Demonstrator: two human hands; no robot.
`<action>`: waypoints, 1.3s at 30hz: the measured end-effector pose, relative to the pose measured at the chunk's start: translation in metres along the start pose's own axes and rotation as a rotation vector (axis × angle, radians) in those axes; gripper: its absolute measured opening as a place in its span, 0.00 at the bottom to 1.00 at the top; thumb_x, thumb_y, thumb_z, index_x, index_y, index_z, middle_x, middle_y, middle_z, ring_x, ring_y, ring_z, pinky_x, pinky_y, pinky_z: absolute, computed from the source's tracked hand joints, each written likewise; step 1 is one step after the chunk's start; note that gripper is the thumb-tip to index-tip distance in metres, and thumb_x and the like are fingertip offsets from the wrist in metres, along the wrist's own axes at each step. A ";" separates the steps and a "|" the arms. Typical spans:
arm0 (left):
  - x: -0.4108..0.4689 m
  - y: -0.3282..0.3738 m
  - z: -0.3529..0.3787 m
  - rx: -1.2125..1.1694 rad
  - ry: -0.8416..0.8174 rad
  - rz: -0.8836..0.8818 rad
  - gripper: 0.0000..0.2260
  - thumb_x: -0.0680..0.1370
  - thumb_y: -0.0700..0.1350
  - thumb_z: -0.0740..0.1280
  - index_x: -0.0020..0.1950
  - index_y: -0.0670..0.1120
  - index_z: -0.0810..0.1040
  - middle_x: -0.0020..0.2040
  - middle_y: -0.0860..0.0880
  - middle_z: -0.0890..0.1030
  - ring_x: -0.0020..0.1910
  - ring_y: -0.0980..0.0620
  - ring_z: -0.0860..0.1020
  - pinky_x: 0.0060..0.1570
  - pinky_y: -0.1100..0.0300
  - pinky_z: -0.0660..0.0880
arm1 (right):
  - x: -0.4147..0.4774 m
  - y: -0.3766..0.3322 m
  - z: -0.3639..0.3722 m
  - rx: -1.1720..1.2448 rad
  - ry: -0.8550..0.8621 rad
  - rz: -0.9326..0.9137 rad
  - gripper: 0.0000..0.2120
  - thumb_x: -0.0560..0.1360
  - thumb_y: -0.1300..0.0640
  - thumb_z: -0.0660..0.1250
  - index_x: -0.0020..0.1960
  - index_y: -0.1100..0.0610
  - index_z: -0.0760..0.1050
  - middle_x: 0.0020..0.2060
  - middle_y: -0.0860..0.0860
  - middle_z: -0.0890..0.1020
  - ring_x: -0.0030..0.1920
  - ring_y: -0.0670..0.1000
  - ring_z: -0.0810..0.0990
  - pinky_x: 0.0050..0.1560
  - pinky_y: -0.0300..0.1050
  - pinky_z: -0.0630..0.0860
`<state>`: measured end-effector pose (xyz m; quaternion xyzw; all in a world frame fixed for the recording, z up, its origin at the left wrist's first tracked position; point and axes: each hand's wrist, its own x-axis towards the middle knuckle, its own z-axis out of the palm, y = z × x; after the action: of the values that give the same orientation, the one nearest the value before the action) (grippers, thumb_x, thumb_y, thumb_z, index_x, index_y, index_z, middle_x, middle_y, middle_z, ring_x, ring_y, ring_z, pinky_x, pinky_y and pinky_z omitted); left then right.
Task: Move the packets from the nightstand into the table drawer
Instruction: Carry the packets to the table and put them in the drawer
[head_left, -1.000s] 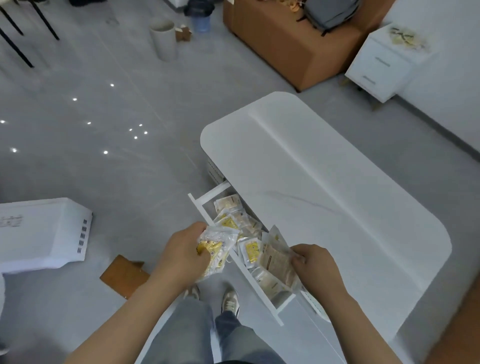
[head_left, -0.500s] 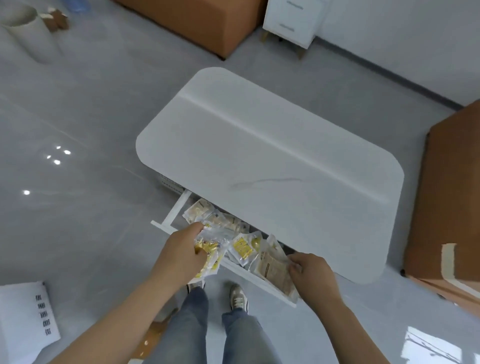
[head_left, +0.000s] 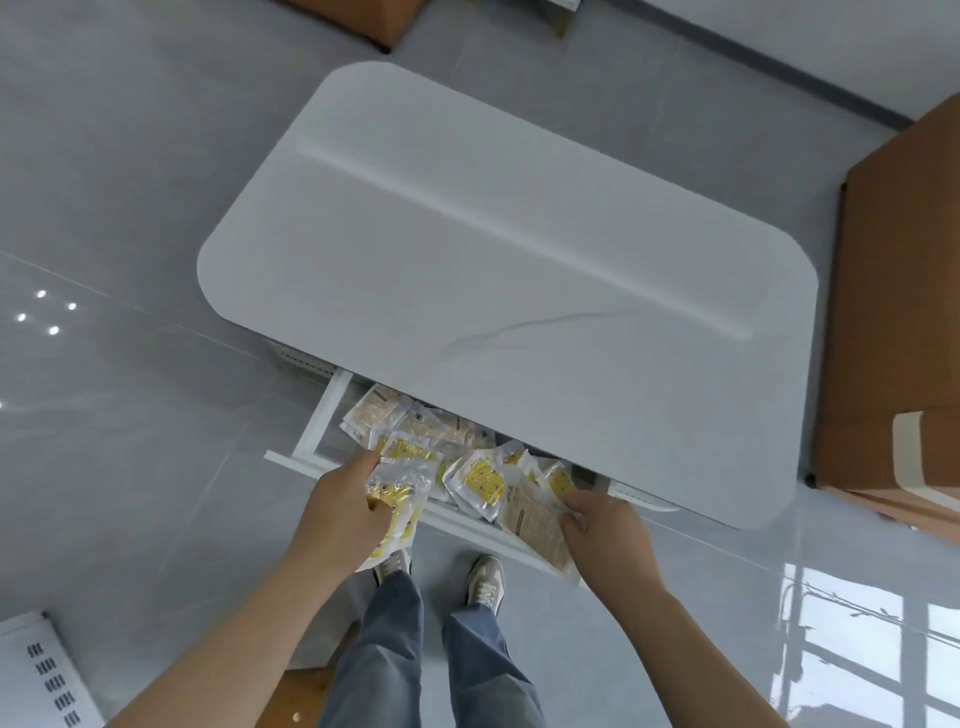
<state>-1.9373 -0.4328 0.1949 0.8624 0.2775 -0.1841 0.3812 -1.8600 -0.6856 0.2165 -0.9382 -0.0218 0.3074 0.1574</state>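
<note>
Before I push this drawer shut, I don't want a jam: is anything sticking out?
Yes. The tan packet in the right hand hangs over the drawer front, and the yellow packets in the left hand overhang it too. The other packets lie in a loose, uneven heap inside.

Left hand (head_left: 343, 506) and right hand (head_left: 605, 525) brought their packets (head_left: 402, 493) over the drawer (head_left: 323, 415).

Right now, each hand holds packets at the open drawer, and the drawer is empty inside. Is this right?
Not quite. The head view shows the drawer holds many packets. The rest stands: it is open, and the left hand and right hand each hold packets at it.
</note>
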 end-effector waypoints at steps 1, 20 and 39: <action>0.007 -0.006 0.005 -0.003 0.010 -0.004 0.22 0.74 0.36 0.64 0.68 0.44 0.71 0.56 0.46 0.79 0.49 0.49 0.76 0.43 0.62 0.70 | 0.008 0.000 0.007 -0.015 0.000 -0.003 0.14 0.74 0.61 0.60 0.31 0.51 0.66 0.24 0.48 0.66 0.27 0.46 0.66 0.28 0.39 0.62; 0.168 -0.108 0.085 -0.040 0.210 -0.038 0.12 0.72 0.32 0.62 0.53 0.43 0.73 0.39 0.49 0.72 0.38 0.49 0.70 0.31 0.65 0.62 | 0.183 0.003 0.183 -0.083 -0.089 -0.042 0.09 0.75 0.61 0.57 0.42 0.60 0.75 0.31 0.56 0.77 0.30 0.52 0.71 0.29 0.43 0.66; 0.249 -0.167 0.112 0.044 0.235 -0.023 0.14 0.73 0.30 0.61 0.56 0.41 0.74 0.40 0.49 0.72 0.40 0.47 0.73 0.30 0.63 0.65 | 0.269 -0.069 0.261 0.100 -0.123 -0.227 0.09 0.76 0.61 0.58 0.39 0.60 0.74 0.32 0.58 0.78 0.31 0.57 0.75 0.29 0.44 0.70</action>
<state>-1.8593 -0.3410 -0.1015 0.8830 0.3262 -0.0919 0.3249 -1.7900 -0.5094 -0.1141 -0.9000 -0.1222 0.3454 0.2359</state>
